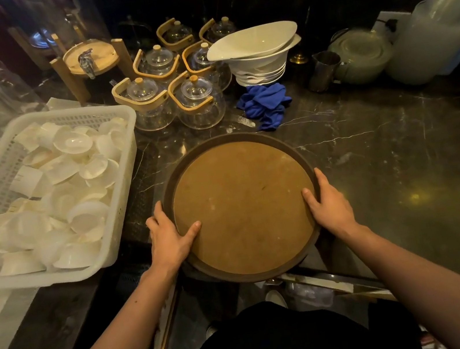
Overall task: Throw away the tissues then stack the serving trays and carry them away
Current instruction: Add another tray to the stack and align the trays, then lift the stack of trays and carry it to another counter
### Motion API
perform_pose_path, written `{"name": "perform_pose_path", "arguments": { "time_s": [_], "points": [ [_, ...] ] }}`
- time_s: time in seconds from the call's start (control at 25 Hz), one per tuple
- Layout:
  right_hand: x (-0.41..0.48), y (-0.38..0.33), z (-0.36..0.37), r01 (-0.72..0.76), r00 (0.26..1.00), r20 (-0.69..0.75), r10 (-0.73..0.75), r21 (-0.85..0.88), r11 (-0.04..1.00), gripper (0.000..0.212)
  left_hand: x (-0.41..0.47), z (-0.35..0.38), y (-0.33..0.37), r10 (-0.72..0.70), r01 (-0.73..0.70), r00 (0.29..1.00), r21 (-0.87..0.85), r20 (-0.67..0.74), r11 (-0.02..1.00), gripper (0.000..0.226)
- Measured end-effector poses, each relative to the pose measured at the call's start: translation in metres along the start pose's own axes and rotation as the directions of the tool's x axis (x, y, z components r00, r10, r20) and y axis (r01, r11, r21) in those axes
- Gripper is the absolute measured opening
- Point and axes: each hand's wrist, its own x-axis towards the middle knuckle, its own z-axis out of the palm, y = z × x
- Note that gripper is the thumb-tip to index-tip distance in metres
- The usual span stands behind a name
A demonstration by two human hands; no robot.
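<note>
A round serving tray (pixel 242 202) with a dark rim and a brown cork-like inner surface sits at the near edge of the dark marble counter (pixel 385 148), partly overhanging it. My left hand (pixel 169 236) grips the tray's left rim, thumb on the brown surface. My right hand (pixel 329 203) grips the right rim the same way. Nothing lies on the tray. Whether another tray is underneath cannot be told. No tissues are in sight.
A white plastic basket (pixel 122 192) full of small white cups stands at the left. Behind the tray are several glass teapots (pixel 198 100), a blue cloth (pixel 265 104), stacked white bowls (pixel 257 54), a metal jug (pixel 324 70) and a drink dispenser (pixel 88 61).
</note>
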Motion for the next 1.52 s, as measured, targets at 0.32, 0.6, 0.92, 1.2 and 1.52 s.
{"name": "perform_pose_path", "arguments": {
  "time_s": [0.32,0.6,0.92,1.2,1.52],
  "points": [
    [-0.019,-0.015,0.011,-0.085,0.996,-0.043,0.084,-0.037,0.996,0.062,0.025,-0.024,0.007,0.042,-0.064,0.995,0.25,0.094,0.966,0.083],
    [-0.001,-0.017,-0.013,-0.145,0.985,0.091,0.146,-0.007,0.989,0.073,0.034,-0.028,0.004,0.114,-0.125,0.991,0.17,0.072,0.977,0.059],
    [-0.002,-0.017,-0.012,-0.093,0.99,0.102,0.094,-0.02,0.995,0.066,0.021,-0.022,0.001,0.078,-0.091,0.988,0.098,0.13,0.991,0.059],
    [0.024,-0.012,-0.007,0.03,0.999,0.033,-0.027,-0.103,0.994,0.066,0.019,-0.013,0.004,-0.034,0.03,0.999,0.114,0.028,0.993,0.064],
    [0.077,-0.008,-0.014,0.227,0.965,0.131,-0.226,0.002,0.974,0.07,-0.028,0.021,0.004,-0.183,0.204,0.96,0.08,-0.212,0.976,0.08]
  ]
}}
